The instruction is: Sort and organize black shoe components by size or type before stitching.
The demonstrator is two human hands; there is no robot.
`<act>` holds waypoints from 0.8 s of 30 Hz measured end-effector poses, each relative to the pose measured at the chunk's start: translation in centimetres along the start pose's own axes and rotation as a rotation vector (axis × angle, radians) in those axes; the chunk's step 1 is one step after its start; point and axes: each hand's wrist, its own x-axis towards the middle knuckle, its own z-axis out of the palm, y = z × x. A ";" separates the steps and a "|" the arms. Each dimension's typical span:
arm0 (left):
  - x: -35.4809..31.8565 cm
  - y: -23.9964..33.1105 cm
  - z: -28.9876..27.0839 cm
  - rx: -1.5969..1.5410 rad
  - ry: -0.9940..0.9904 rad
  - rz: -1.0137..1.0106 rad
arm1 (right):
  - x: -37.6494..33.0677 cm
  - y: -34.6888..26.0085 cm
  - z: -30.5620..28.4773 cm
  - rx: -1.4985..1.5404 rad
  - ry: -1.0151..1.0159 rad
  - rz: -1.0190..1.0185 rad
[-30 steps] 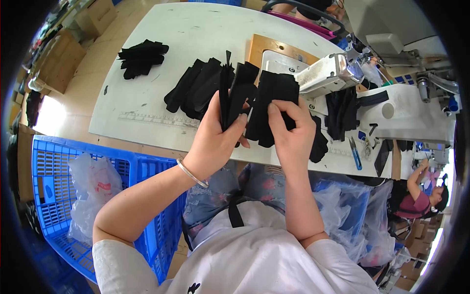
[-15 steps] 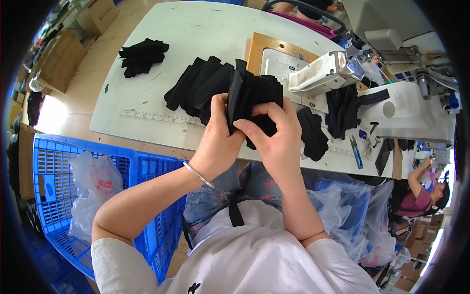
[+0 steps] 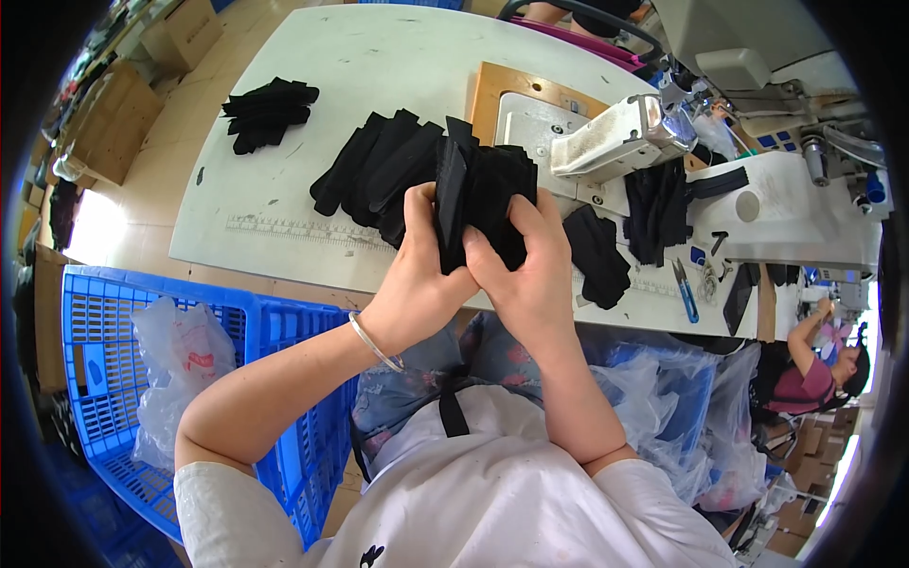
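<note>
Both my hands grip a stack of black fabric pieces [image 3: 488,194] above the table's front part. My left hand [image 3: 417,260] closes round the stack's left side, with a thin bracelet on that wrist. On the other side my right hand [image 3: 525,270] presses its thumb and bent fingers against the fabric. Just left of the stack, a row of overlapping black pieces [image 3: 379,166] lies fanned out on the white table. A smaller black pile [image 3: 270,114] rests farther left. More black pieces [image 3: 598,257] lie to the right of my right hand.
A sewing machine [image 3: 615,142] stands at the right, with black strips [image 3: 656,213] beside it. Blue-handled snips [image 3: 686,292] lie near the table's front edge. A blue crate [image 3: 251,312] holding a plastic bag [image 3: 180,369] stands at lower left. Another person [image 3: 805,374] sits far right.
My right thumb has shifted lower and closer to my left thumb, and my right fingers have changed position on the stack. The fabric remains between both hands.
</note>
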 end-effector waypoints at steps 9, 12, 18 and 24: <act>0.5 1.5 -1.2 -0.772 -0.079 -0.405 | 0.3 1.2 -0.1 0.249 0.261 0.049; 0.5 1.4 -1.1 -0.642 -0.046 -0.357 | 0.4 1.9 -0.4 0.398 0.263 0.083; 0.6 0.8 -1.0 -0.526 -0.041 -0.259 | 0.7 0.6 -1.6 0.073 0.062 -0.003; 0.4 1.1 -1.2 -0.536 -0.142 -0.283 | 0.5 0.6 -1.3 0.036 0.053 0.105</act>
